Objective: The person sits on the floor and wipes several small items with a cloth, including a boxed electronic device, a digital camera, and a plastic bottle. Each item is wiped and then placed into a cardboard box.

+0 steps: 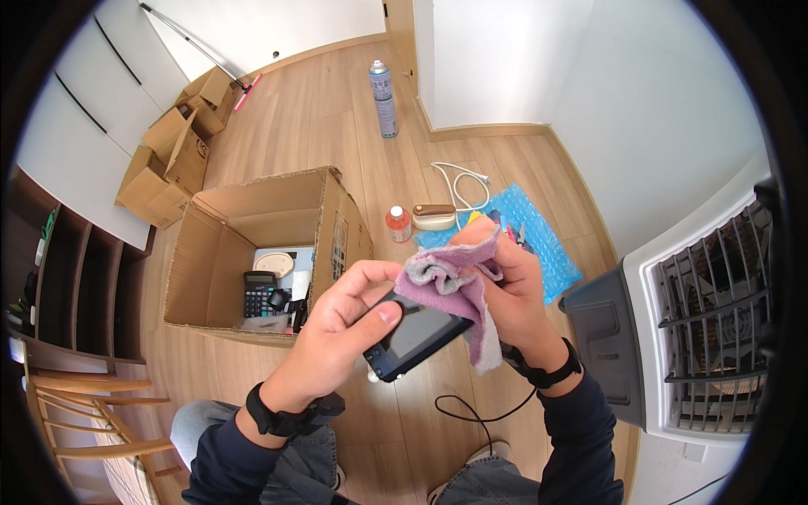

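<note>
My left hand (353,328) grips a dark handheld electronic device (413,333) by its left end, thumb resting on its front. The device has a grey screen and small buttons near the lower left corner; it is held tilted, above the floor. Between the fingers of my right hand (521,284) is a crumpled pink and grey cloth (442,271), which lies against the upper right part of the device and covers it there. Below the left end a small white round object (374,377) shows, too little of it visible to name.
An open cardboard box (252,208) on the left holds a calculator (260,294) and other items. Beyond my hands are a bottle of orange-red liquid (398,225), a corded handheld appliance (434,218), blue bubble wrap (549,252) with tools, and a spray can (383,101). An air cooler (644,353) stands right.
</note>
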